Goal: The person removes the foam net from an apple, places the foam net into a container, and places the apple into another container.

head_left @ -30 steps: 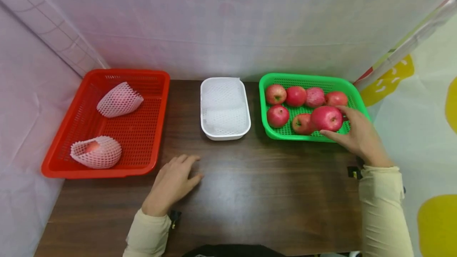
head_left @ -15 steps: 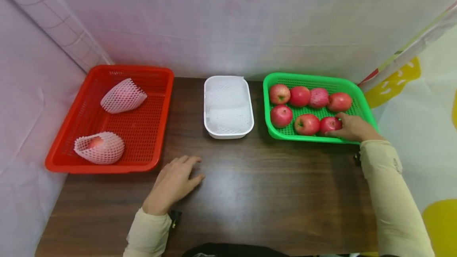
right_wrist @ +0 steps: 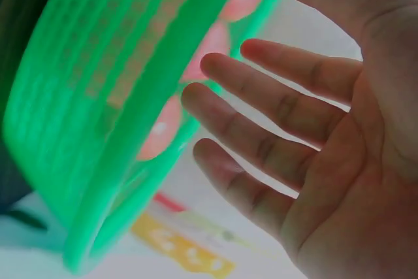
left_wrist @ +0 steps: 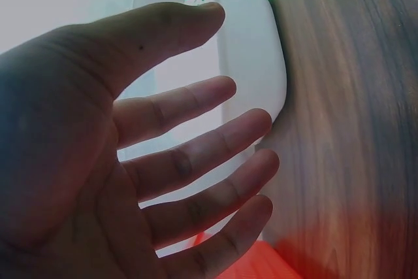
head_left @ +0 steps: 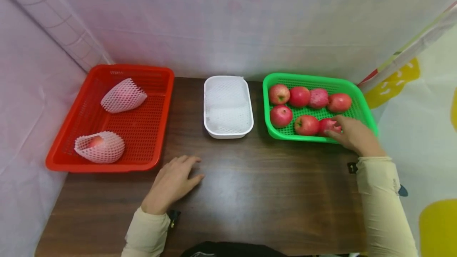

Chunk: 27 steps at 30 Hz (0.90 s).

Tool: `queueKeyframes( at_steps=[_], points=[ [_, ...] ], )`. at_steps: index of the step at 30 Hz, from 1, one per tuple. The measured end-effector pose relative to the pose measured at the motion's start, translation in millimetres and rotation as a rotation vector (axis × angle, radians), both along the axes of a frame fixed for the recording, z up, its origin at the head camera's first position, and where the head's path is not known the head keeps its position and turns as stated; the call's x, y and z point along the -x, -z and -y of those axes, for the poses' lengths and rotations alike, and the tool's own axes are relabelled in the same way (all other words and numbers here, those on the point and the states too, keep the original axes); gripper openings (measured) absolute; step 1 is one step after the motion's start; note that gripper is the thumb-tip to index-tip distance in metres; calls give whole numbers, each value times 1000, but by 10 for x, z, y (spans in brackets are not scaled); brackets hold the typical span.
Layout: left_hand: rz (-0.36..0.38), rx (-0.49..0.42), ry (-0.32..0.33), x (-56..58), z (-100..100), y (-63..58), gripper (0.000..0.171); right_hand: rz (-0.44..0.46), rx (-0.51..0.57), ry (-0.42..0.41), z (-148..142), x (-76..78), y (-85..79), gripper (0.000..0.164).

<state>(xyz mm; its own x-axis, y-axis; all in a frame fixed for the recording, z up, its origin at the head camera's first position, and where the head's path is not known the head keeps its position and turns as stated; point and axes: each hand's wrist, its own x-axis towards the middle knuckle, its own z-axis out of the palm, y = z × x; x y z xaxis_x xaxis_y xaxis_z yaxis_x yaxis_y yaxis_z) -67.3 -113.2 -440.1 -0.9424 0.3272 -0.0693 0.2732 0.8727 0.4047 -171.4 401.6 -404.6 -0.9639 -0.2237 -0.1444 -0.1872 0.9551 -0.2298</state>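
Note:
My right hand (head_left: 355, 135) is over the front right corner of the green basket (head_left: 285, 133), just beside a red apple (head_left: 325, 127). In the right wrist view its fingers (right_wrist: 228, 112) are spread and hold nothing. Several more apples, one of them a red apple (head_left: 306, 125) at the front, lie in that basket in two rows. My left hand (head_left: 172, 183) hovers over or rests on the brown table (head_left: 250, 193); I cannot tell which. Its fingers (left_wrist: 215, 142) are extended around nothing, with the white tray (left_wrist: 251, 57) beyond them.
A red basket (head_left: 162, 130) at the left holds two fruits in pale foam nets, a net-wrapped fruit (head_left: 123, 96) behind and a net-wrapped apple (head_left: 103, 148) in front. The white tray (head_left: 228, 135) in the middle contains flat white foam nets (head_left: 227, 104). White sheeting (head_left: 221, 23) encloses the back and sides.
My right hand has lowered the apple it held into the front right of the green basket, let go and drawn back slightly. The left hand stays in place. The head view shifted a little.

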Motion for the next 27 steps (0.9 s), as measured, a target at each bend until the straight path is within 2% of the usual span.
queueKeyframes(
  at_steps=[2, 5, 8, 11, 14, 19, 24, 27],
  points=[
    [-7, -5, 3, 4, 0, -10, 47, -71, 26, -15, 177, -88, -27, 48],
    [-16, -11, 11, 7, -2, -14, 46, -221, 70, -70, 440, -225, 16, 40],
    [-12, -13, 14, 3, -9, -16, 46, -374, 129, -136, 712, -392, 111, 34],
    [-4, -16, 13, -6, -17, -19, 46, -458, 213, -197, 1006, -571, 228, 34],
    [-1, -25, 12, -16, -27, -15, 46, -472, 287, -248, 1283, -709, 351, 35],
    [2, -40, 18, -39, -45, -4, 45, -417, 382, -285, 1606, -843, 504, 33],
    [7, -47, 15, -54, -51, -15, 44, -388, 432, -286, 1710, -889, 545, 32],
    [-20, -59, 21, -46, -16, -57, 41, -383, 438, -277, 1712, -894, 542, 32]
  ],
)
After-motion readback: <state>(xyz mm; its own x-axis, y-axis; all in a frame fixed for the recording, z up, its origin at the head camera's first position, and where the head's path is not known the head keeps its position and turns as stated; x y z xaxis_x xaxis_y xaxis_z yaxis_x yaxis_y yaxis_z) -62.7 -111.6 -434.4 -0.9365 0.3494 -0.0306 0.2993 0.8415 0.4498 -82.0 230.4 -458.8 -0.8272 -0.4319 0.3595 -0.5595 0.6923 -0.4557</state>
